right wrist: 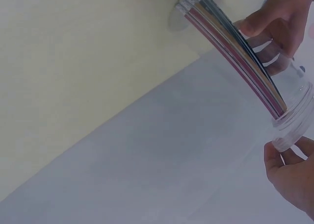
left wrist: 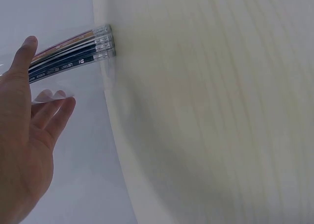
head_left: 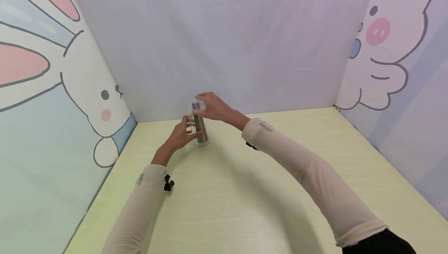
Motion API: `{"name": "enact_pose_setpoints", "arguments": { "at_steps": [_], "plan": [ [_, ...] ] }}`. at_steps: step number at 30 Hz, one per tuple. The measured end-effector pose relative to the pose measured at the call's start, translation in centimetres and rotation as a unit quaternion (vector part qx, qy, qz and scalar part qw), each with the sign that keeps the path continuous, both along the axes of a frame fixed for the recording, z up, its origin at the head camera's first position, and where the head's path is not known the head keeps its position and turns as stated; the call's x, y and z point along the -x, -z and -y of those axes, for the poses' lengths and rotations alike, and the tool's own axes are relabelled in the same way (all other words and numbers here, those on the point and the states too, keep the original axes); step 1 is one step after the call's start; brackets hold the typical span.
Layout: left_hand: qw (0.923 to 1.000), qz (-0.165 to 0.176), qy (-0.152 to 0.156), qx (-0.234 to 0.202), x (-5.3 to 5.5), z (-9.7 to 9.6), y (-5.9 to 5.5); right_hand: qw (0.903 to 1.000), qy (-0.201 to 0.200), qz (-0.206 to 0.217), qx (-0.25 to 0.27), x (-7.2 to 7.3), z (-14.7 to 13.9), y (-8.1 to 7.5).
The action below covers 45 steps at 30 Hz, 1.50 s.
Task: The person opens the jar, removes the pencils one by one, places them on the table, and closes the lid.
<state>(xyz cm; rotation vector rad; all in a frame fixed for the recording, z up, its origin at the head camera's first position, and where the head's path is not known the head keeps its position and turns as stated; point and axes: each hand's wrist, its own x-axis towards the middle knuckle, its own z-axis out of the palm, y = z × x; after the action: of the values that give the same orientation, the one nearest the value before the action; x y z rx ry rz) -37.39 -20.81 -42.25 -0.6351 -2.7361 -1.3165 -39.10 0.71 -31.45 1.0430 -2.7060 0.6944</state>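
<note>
A tall clear plastic jar stands slightly tilted near the back of the table. Several slim pencils, dark green, red and tan, lean inside it, with pale ends at the bottom. My left hand holds the jar around its lower side, thumb in front and fingers behind. Up at the mouth, my right hand pinches the clear round lid between thumb and fingers. In the right wrist view the lid sits right at the jar's ringed neck. The left wrist view shows white print on a dark pencil.
A pale wood-grain table lies under both arms. Right behind the jar rises a plain light wall. Side panels with a cartoon rabbit and a cartoon pig border the table left and right.
</note>
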Motion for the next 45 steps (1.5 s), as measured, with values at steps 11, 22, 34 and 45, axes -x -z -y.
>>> {"name": "enact_pose_setpoints", "arguments": {
  "at_steps": [11,22,34,45],
  "plan": [
    [1.0000,0.002,-0.005,-0.002,0.0,0.4,0.2,0.9997,0.019,-0.006,0.015,0.4,-2.2,0.5],
    [0.9999,-0.002,0.000,-0.015,0.0,0.5,0.2,0.9972,0.045,0.006,0.060,1.0,-4.9,1.8],
    [0.9999,0.002,-0.002,-0.013,0.1,0.4,0.2,0.9989,0.032,0.028,0.021,0.8,-6.0,5.7],
    [0.9999,0.006,-0.006,-0.015,0.1,-0.2,0.3,0.9961,0.027,0.073,-0.043,-0.1,-5.6,9.5]
  ]
}}
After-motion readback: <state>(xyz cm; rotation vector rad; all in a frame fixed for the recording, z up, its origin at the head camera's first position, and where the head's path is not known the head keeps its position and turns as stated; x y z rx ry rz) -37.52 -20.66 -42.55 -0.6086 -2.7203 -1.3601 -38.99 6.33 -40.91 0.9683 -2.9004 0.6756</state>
